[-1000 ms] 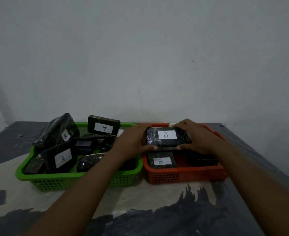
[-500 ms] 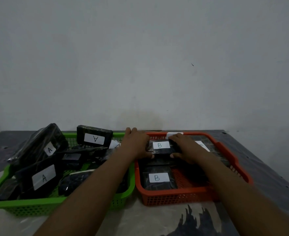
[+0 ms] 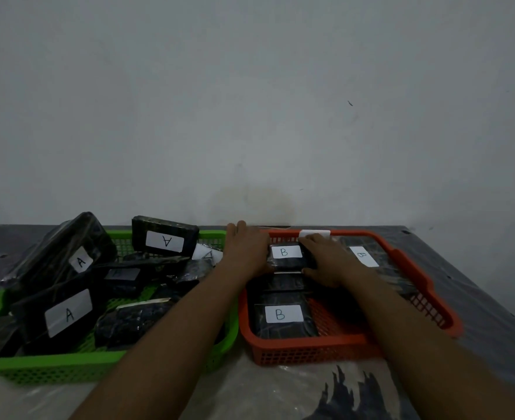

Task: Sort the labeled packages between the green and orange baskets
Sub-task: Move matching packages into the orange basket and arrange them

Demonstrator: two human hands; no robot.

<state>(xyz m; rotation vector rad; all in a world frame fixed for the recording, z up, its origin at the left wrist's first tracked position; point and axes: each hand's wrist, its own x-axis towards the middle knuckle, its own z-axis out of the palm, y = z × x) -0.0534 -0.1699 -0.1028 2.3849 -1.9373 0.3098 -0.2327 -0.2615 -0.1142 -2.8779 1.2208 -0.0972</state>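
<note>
A black wrapped package labeled B (image 3: 286, 256) lies at the back left of the orange basket (image 3: 311, 350). My left hand (image 3: 247, 250) grips its left end and my right hand (image 3: 326, 259) grips its right end. A second B package (image 3: 282, 316) rests at the basket's front left, and a third B package (image 3: 364, 257) lies at the back right. The green basket (image 3: 98, 363) on the left holds several black packages labeled A (image 3: 68, 313), some leaning upright.
Both baskets sit side by side on a dark table covered with clear plastic (image 3: 250, 392). A plain grey wall (image 3: 250, 116) rises just behind them. The table's right edge (image 3: 493, 298) runs close to the orange basket.
My two hands have lowered the B package from above the orange basket down into its back left part. The view has moved closer to the baskets.
</note>
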